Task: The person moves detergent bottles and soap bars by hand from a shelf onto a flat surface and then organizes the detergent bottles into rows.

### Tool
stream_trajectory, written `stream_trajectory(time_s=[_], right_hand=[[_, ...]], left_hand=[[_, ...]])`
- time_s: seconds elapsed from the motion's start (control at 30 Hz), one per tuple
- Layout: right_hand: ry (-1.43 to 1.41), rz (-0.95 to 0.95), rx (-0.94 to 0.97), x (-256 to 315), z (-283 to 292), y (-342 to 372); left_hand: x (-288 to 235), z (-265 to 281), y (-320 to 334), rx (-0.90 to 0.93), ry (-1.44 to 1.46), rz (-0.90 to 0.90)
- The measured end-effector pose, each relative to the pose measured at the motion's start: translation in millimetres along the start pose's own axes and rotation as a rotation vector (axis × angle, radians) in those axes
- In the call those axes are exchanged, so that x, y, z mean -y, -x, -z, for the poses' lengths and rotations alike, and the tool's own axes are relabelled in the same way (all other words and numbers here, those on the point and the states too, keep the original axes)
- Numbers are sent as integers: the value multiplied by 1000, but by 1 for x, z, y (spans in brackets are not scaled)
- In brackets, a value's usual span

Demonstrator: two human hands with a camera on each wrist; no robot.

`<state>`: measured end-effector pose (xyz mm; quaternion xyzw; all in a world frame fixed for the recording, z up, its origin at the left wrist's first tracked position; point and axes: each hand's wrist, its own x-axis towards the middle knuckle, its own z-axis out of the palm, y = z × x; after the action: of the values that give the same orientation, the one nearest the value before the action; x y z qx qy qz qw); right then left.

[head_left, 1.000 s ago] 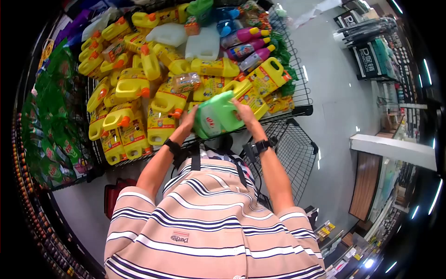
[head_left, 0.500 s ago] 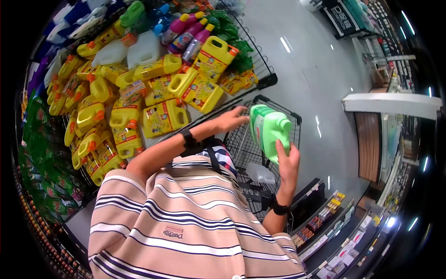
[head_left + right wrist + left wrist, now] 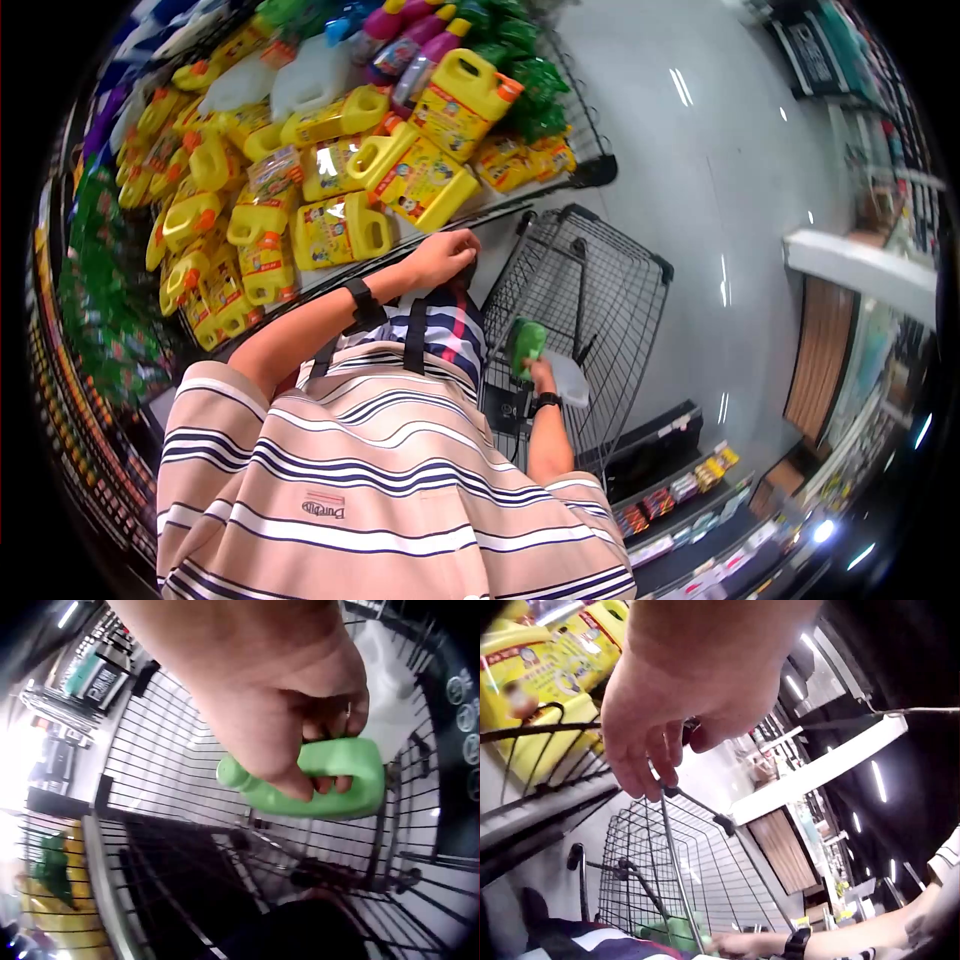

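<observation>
My right hand [image 3: 541,374] grips a light green plastic jug [image 3: 337,761] by its handle, fingers curled through the opening, down inside a wire shopping cart [image 3: 640,275]. The jug lies on its side in the right wrist view, its cap toward the left. Close beside it in the cart is a translucent white jug [image 3: 384,682]. My left hand [image 3: 445,257] hangs loosely curled and holds nothing, near the front edge of the display bin. In the left wrist view its fingers [image 3: 641,769] overlap the cart's wires.
A wire display bin [image 3: 598,170] heaped with yellow jugs [image 3: 335,232], purple bottles [image 3: 425,60] and green packs [image 3: 535,95] stands ahead and to the left. Shelving [image 3: 690,480] lines the lower right. Grey floor [image 3: 700,190] stretches beyond the cart.
The green jug was held in both hands over the bin. The left hand let go, and the right hand carried the jug right and down into the cart.
</observation>
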<state>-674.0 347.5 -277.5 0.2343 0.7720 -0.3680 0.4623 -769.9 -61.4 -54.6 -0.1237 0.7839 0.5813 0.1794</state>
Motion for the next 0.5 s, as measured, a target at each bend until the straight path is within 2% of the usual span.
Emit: stream_trajectory(time_s=[0.03, 0.07, 0.13, 0.17, 0.23, 0.3, 0.37, 0.4, 0.43, 0.47, 0.5], right_hand=[[-32, -53, 106, -20, -10, -19], [3, -43, 136, 2, -18, -9], [268, -313, 121, 54, -33, 30], [63, -192, 225, 6, -35, -6], [-154, -211, 241, 25, -38, 2], [-103, -194, 169, 83, -35, 39], [77, -274, 72, 107, -28, 32], [70, -59, 83, 120, -19, 39], [-23, -4, 125, 141, -15, 39], [42, 34, 44, 164, -10, 38], [-70, 69, 162, 178, 1, 24]], left_hand=[[0, 10, 5, -38, 6, 21], [-2, 22, 11, -102, 15, 13], [2, 39, 25, -237, 68, -14], [3, 45, 34, -292, 14, 7], [26, 50, 45, -360, 54, -45], [44, 49, 53, -386, 240, -133], [34, 63, 74, -397, 112, -134], [33, 70, 84, -411, 67, -102], [39, 77, 93, -441, 80, -106], [47, 85, 101, -459, -23, -133], [55, 92, 110, -469, -125, -155]])
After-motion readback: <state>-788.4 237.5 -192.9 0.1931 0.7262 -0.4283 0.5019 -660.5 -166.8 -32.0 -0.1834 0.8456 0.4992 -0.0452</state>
